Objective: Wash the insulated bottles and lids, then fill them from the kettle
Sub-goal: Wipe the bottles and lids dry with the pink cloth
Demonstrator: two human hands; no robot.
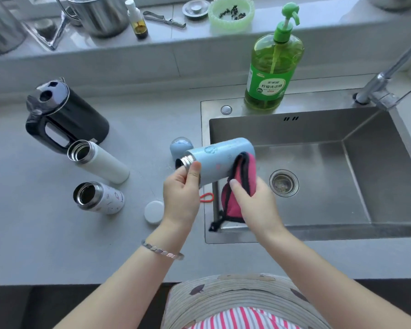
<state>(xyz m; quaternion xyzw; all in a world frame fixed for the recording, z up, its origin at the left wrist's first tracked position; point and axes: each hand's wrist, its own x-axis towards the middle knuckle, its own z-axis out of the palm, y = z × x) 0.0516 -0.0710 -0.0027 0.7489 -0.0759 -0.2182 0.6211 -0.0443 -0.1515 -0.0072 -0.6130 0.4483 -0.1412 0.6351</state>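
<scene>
My left hand (182, 191) grips the light blue insulated bottle (217, 160) near its open steel mouth, holding it tilted on its side over the sink's left edge. My right hand (254, 200) holds a pink cloth (239, 186) wrapped against the bottle's body. A tall white bottle (97, 160) and a short patterned white bottle (97, 198) stand open on the counter to the left. The black kettle (64, 115) stands behind them. A blue lid (181, 146) lies behind the blue bottle, and a white lid (154, 212) lies by my left wrist.
The steel sink (318, 143) with its drain (284, 182) lies to the right, the faucet (387, 77) at its back right. A green dish soap bottle (271, 70) stands on the sink's rear rim. A red loop (207, 197) lies on the counter. Pots and small items line the back ledge.
</scene>
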